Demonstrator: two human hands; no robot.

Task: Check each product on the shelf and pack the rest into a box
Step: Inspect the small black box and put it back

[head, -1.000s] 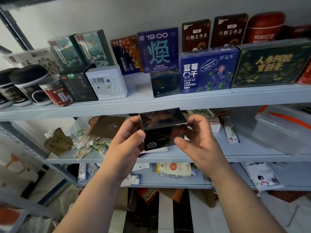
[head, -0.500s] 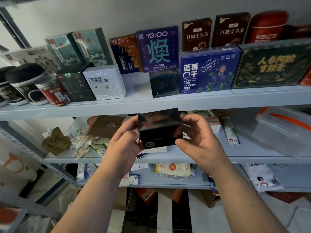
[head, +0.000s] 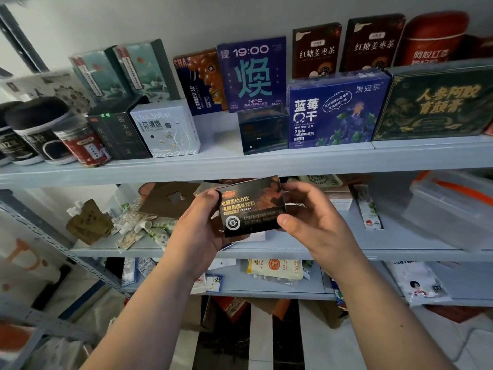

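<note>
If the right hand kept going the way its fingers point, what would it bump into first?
The black box, which the right hand grips at its right edge. Beyond it lies the left hand, holding the other side; depth there is hard to judge.

A: Could you read the black box [head: 250,206]?
B: Its small print was too fine. The left hand [head: 197,233] hid its fingers behind it.
A: And farther right?
B: The green box [head: 437,102] ran off the edge; the red canister [head: 432,41] stood half hidden behind it.
</note>
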